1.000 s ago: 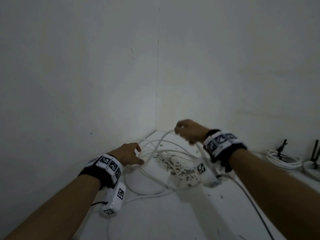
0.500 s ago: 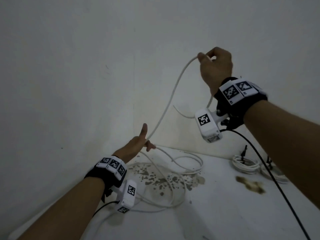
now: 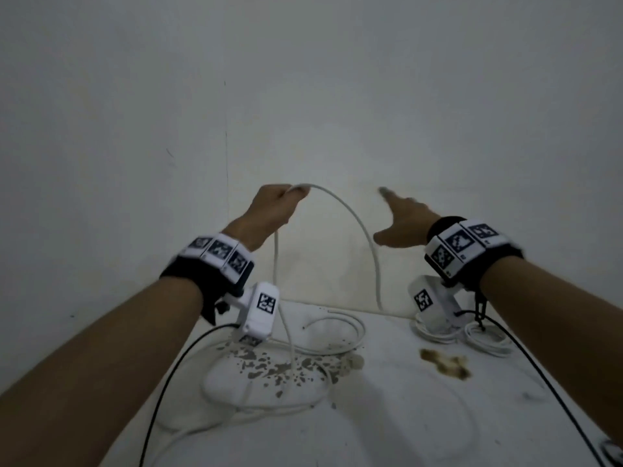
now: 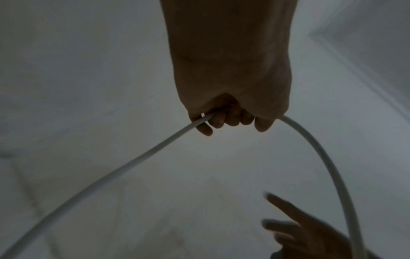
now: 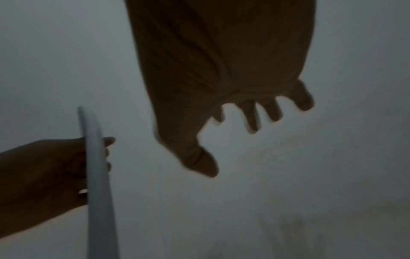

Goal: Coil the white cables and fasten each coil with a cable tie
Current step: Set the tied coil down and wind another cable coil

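Our left hand (image 3: 274,210) fingers clamp the white cable (image 3: 357,224) mid-frame, right hand (image 3: 403,227) fingers spread, empty; loops on the counter (image 3: 421,416) could snag as we pull

Open air ahead of the spread right fingers (image 3: 387,193), up to the wall (image 3: 438,129) beyond. Barred on their thumb side by the white cable (image 3: 350,215) arching down from the curled left fingers (image 4: 218,121). Below both sets of fingers, loose loops (image 3: 344,332) strewn over the desk (image 3: 421,416); finished coils (image 3: 485,342) under the right fingers, close to the wall.
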`<state>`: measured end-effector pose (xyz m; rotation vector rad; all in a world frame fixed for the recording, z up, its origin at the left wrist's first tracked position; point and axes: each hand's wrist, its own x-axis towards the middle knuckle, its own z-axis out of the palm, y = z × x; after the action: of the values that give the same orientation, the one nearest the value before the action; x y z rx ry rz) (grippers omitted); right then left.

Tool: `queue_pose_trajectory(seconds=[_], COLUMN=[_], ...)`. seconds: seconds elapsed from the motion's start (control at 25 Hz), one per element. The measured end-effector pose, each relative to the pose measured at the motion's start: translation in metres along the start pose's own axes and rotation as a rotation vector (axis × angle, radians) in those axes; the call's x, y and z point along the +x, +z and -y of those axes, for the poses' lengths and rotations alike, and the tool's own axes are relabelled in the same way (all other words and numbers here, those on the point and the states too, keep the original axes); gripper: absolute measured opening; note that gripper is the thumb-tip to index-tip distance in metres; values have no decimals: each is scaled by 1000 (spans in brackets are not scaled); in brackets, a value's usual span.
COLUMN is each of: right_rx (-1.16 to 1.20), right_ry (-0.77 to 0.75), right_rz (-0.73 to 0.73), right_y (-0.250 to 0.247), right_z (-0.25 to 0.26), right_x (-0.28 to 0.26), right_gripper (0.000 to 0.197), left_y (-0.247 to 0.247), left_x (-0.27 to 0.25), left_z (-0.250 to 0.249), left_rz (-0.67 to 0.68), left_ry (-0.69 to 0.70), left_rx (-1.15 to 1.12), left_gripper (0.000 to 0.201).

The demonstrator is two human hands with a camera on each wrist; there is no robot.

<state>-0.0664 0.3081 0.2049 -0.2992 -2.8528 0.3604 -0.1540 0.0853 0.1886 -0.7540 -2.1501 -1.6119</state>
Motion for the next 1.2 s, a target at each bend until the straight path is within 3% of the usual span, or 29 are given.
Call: queue_pose_trajectory(seconds=[0.04, 0.12, 0.2, 0.32, 0.4, 0.48, 0.56, 0.68, 0.8, 0.88, 0.96, 1.08, 1.2], right_rx=[143, 668, 1096, 1112, 937, 793, 683, 647, 954, 1028, 1117, 1123, 959], right_ry=[-138, -302, -268, -139, -136, -153, -165, -158, -129, -107, -22, 128, 183], right_rz=[98, 291, 374, 449, 427, 328, 236, 64, -198, -369, -486, -739, -904], right_y=[2, 3, -7, -19, -17, -11, -4, -8, -31, -46, -45, -25, -5], right_z=[12, 32, 45, 52, 60, 71, 83, 95, 92, 81, 71, 58, 45], right_x=[-10, -30, -43, -50, -53, -52, -50, -46, -37, -26, -9, 11, 7], right_gripper=[70, 37, 34, 53, 46, 26, 20, 13, 20, 15, 14, 30, 28], left_y=[7, 22, 32, 32, 28, 28, 31, 18, -11, -29, -39, -48, -53], left_x=[2, 1, -1, -2, -6, -14, -23, -32, -49, -69, -82, -85, -75], left_z=[-15, -33, -34, -12, 3, 9, 11, 40, 110, 149, 165, 153, 135], left_rz=[76, 210, 268, 259, 279, 254, 141, 30, 106, 225, 262, 265, 336], left_ry=[79, 166, 179, 162, 164, 123, 42, -53, -321, -560, -736, -843, -826], left_rx=[80, 146, 64, 136, 205, 90, 2, 59, 143, 197, 136, 158, 72], left_gripper=[39, 38, 38, 55, 67, 65, 52, 52, 48, 51, 57, 74, 70])
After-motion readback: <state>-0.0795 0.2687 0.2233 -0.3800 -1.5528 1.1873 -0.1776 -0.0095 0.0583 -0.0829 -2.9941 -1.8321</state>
